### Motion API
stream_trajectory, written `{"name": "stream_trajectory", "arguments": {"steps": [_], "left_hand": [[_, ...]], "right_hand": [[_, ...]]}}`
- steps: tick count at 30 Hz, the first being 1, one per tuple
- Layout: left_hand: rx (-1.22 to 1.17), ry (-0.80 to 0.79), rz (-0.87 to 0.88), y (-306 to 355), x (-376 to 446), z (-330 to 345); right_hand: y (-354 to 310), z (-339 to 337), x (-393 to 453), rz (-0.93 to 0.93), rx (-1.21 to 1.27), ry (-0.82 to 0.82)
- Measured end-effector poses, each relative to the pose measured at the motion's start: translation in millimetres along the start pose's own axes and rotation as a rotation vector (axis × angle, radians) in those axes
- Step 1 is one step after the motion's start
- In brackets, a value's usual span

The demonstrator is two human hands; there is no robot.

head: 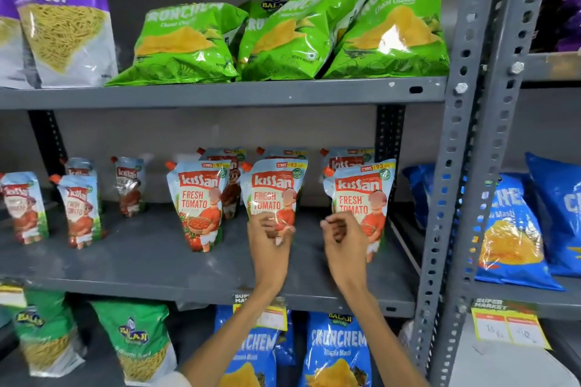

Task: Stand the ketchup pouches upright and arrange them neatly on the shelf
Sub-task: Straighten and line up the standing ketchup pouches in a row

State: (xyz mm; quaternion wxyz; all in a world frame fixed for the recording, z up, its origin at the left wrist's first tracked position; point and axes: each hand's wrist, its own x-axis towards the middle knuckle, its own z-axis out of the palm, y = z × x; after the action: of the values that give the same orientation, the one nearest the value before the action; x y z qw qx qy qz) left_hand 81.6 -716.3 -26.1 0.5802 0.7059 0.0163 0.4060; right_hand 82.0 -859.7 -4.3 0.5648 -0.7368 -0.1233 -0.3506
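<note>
Several Kissan ketchup pouches stand upright on the grey middle shelf (141, 258). Three stand in front: a left pouch (199, 204), a middle pouch (273, 192) and a right pouch (361, 195), with more pouches (283, 154) in a row behind them. Further left stand smaller pouches (80, 210), spaced unevenly. My left hand (270, 245) grips the bottom of the middle pouch, fingers curled around it. My right hand (342, 239) is curled at the lower left edge of the right pouch; whether it grips the pouch is hidden.
Green Crunchem chip bags (283, 34) and purple sev bags (63, 19) fill the shelf above. Blue and green snack bags (339, 349) sit below. A perforated steel upright (456, 166) borders the right side, with blue chip bags (509, 229) beyond it.
</note>
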Motion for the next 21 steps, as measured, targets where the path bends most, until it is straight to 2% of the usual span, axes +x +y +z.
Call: {"name": "stream_trajectory", "arguments": {"steps": [2,3,6,9,14,21], "left_hand": [[0.101,0.042,-0.010,-15,21,-19],[0.162,0.003,-0.052,-24,31,-27],[0.202,-0.249,-0.164,-50,59,-43],[0.187,-0.482,-0.194,-55,69,-50],[0.148,-0.577,-0.146,-67,70,-52],[0.077,-0.626,-0.173,-71,75,-54]], "right_hand": [[0,33,5,0.040,0.025,-0.178],[1,49,7,0.071,0.030,-0.257],[13,85,14,0.174,0.003,-0.459],[24,95,16,0.233,0.025,-0.561],[31,94,-1,0.254,0.043,-0.463],[27,94,-7,0.233,-0.038,-0.400]]}}
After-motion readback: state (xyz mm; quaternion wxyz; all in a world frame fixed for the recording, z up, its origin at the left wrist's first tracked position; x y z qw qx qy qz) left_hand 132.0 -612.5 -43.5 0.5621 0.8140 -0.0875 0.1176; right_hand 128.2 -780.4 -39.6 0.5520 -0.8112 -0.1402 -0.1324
